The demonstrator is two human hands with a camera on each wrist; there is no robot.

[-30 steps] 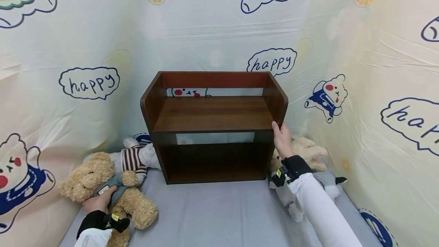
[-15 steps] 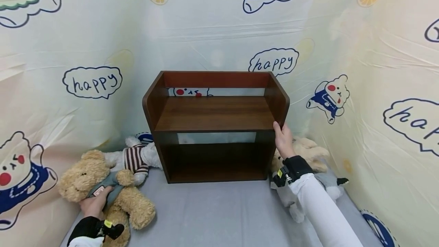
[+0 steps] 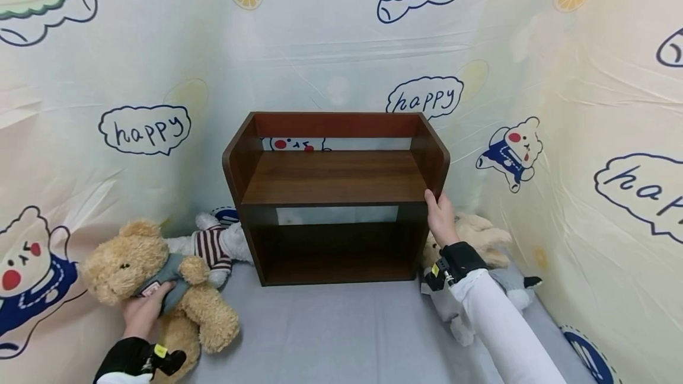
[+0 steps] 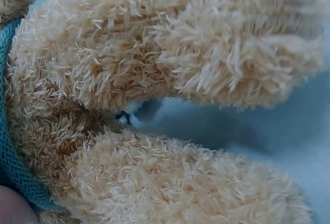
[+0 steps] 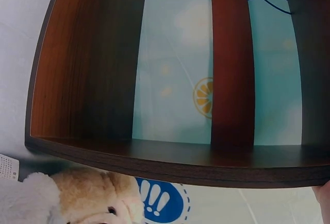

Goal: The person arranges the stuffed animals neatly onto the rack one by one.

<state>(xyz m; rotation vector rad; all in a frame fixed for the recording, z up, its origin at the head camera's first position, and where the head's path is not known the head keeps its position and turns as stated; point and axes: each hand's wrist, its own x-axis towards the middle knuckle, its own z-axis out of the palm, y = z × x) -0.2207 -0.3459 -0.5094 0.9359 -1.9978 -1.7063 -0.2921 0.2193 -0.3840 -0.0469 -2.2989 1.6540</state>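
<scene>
My left hand [image 3: 144, 312] grips a curly tan teddy bear [image 3: 125, 259] round its body in the head view. The bear wears a blue-green knitted top [image 4: 19, 167] and leans to the left with its legs toward me. In the left wrist view its furry legs [image 4: 170, 44] fill most of the picture, with a bit of my hand at the lower left corner. A dark brown two-tier wooden shelf [image 3: 333, 178] stands upright in the middle. My right hand [image 3: 441, 218] holds the front edge of its right side panel, thumb toward the front. Both tiers hold nothing.
Left of the shelf lies a grey plush toy in a striped shirt [image 3: 209, 249], partly behind the bear. Pale plush toys [image 3: 482, 239] lie on the right, partly hidden by my forearm. A grey cloth surface [image 3: 331, 330] lies beneath, with printed curtains [image 3: 320, 46] around it.
The teddy bear has risen a little and shifted slightly left, its head coming up with my left hand. My right hand and the shelf have stayed in place.
</scene>
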